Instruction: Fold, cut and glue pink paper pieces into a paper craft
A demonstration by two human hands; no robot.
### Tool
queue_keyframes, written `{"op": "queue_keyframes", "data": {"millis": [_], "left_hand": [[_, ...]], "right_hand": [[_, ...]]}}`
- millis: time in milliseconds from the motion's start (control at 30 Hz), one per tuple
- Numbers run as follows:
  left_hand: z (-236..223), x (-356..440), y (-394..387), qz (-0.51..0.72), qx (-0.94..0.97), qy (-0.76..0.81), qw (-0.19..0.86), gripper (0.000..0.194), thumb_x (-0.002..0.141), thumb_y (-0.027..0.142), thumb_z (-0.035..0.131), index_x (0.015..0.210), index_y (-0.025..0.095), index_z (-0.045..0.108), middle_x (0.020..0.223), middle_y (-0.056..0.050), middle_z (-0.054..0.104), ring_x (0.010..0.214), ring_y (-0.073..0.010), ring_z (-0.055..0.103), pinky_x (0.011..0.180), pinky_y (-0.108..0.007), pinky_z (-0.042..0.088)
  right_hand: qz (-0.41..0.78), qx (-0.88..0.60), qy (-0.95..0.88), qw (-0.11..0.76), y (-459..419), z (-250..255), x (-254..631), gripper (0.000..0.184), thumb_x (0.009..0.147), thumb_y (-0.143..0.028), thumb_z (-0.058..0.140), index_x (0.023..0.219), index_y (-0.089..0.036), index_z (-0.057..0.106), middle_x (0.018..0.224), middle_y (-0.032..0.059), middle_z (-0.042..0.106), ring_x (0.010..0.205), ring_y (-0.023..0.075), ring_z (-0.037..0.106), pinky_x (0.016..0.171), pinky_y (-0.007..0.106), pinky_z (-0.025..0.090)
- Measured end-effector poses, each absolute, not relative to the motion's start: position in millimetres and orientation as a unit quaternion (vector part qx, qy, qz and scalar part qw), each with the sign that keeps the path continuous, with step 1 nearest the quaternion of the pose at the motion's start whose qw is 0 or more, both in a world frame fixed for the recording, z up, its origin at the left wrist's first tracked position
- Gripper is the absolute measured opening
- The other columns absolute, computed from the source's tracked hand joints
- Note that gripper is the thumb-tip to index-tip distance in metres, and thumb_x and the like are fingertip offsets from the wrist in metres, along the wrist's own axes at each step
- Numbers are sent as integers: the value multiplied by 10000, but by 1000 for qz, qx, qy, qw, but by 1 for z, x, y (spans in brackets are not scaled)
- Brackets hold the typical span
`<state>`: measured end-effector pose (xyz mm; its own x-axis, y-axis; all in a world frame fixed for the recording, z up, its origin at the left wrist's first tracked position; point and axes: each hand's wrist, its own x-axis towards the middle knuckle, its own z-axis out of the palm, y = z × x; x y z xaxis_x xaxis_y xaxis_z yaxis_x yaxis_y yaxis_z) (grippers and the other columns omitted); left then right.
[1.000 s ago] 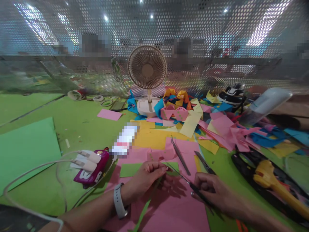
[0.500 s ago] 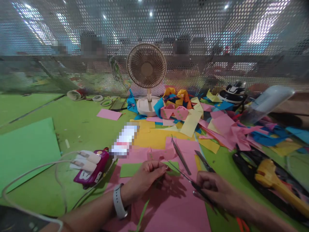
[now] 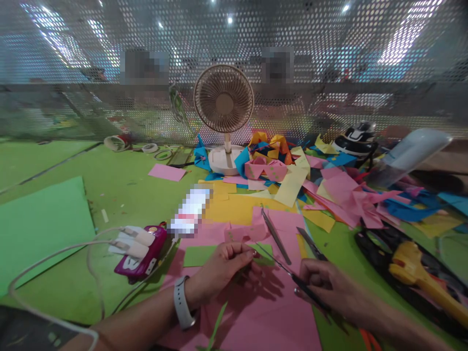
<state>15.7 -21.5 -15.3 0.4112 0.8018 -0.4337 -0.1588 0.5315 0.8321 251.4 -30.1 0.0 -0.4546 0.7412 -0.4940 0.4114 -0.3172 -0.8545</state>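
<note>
My left hand (image 3: pixel 223 268), with a white watch on the wrist, is closed in a pinch on a thin green paper strip (image 3: pixel 218 319) that trails toward me. My right hand (image 3: pixel 329 287) is closed around black-handled scissors (image 3: pixel 288 273), whose blades point left toward the left hand's fingertips. Both hands hover over a large pink sheet (image 3: pixel 263 312). A green paper piece (image 3: pixel 197 255) lies just beyond the left hand. Metal tweezers (image 3: pixel 274 235) and a second blade (image 3: pixel 310 243) lie on the paper beyond the hands.
A small fan (image 3: pixel 224 117) stands at the back before a perforated screen. Heaped coloured paper scraps (image 3: pixel 329 190) fill the right. A purple device with white cables (image 3: pixel 141 248) sits at left, a green sheet (image 3: pixel 40 224) farther left, a yellow glue gun (image 3: pixel 420 273) on a black tray at right.
Almost nothing has changed; the view has shifted slightly and the scissors and right hand have edged a little to the right, both hands keeping their grips.
</note>
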Motion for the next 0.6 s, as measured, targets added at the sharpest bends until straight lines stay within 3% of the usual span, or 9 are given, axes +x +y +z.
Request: {"op": "queue_keyframes", "data": {"millis": [233,600], "left_hand": [[-13,16,-21,324,368,442,751,242,798,360,600,785,120,578,706,-57,684,537,-84,613,511,-183,483],[-7,17,-22,328,385,449,737,264,826,378,557,796,116,574,721,-65,682,550,-84,618,501,-165,459]], "right_hand": [[635,-509,-562,148,-29,-2,253,424,660,-548,643,634,-185,427,489,-87,387,435,48,346,402,157,262],[639,-512,-564,106,-30,3,248,435,654,-573,613,633,-196,398,488,-83,393,420,47,328,385,157,238]]}}
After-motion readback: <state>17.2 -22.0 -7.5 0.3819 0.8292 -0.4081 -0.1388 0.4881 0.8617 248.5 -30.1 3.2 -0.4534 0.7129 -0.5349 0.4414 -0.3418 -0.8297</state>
